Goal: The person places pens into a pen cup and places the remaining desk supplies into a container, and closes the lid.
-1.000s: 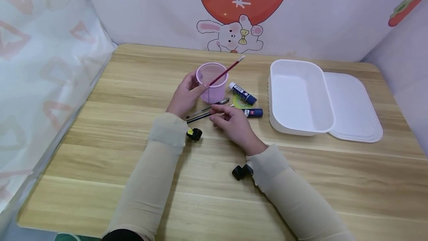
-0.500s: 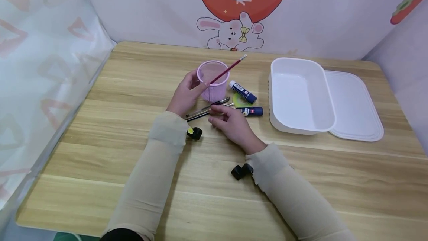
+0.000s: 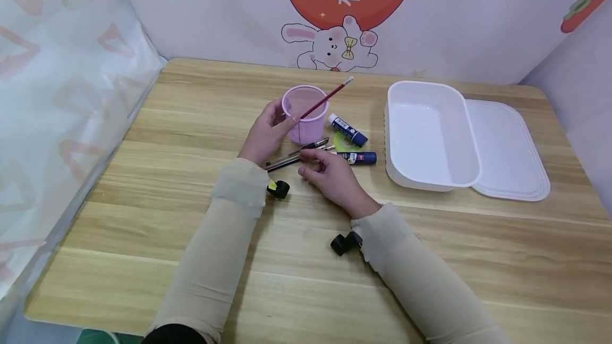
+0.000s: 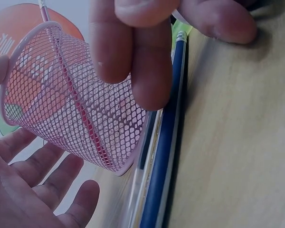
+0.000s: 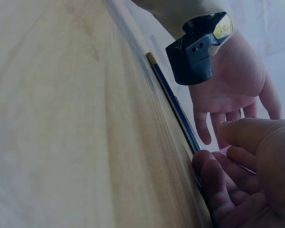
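My left hand holds a pink mesh pen cup from its left side, thumb at the rim and fingers around the back. A red pencil with a white eraser leans out of the cup to the right. In front of the cup lie a black pen and a dark blue pencil, side by side on the table. My right hand is low over them, its loosely bent fingertips right at the blue pencil and the thumb apart. In the right wrist view, those fingers partly hide the pencil.
Two blue glue sticks, one angled and one flat, lie right of the pens, by a yellow-green ring. Farther right, a white rectangular box overlaps its white lid. A patterned curtain hangs behind the table.
The right thumb has parted slightly from the fingertips. The left hand, pen cup and red pencil have stayed put; the head view has shifted a little.
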Tool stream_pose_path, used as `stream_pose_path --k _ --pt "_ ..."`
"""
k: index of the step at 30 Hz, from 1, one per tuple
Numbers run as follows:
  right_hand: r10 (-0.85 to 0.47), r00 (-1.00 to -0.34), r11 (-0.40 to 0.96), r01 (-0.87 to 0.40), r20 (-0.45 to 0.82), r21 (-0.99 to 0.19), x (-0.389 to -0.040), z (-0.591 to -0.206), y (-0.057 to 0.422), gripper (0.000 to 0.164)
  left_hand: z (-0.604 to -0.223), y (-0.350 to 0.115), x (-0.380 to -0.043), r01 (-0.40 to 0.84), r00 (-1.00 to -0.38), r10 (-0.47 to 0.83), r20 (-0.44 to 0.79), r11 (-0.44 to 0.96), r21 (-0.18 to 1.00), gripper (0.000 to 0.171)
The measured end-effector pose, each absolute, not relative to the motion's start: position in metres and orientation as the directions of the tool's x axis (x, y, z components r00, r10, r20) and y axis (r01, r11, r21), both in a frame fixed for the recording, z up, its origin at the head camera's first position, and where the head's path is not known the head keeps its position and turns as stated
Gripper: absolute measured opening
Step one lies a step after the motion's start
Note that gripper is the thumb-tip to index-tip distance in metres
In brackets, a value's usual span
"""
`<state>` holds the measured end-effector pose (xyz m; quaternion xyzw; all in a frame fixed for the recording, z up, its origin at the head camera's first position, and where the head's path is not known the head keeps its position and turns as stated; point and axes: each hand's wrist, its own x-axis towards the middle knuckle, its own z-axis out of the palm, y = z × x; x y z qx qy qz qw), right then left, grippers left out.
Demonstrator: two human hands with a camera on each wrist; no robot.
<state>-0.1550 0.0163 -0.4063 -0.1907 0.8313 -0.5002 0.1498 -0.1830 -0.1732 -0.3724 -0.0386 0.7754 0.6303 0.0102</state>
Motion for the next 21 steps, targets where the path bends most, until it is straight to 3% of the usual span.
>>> stream_pose_path --k 21 --pt "-0.463 -0.883 0.461 -0.164 -0.078 -0.872 -0.1559 -0.4039 0.0165 0.034 -0.3729 -0.1723 -0.1837 -0.071 -0.997 -0.049 -0.063 0.194 0.978 0.061"
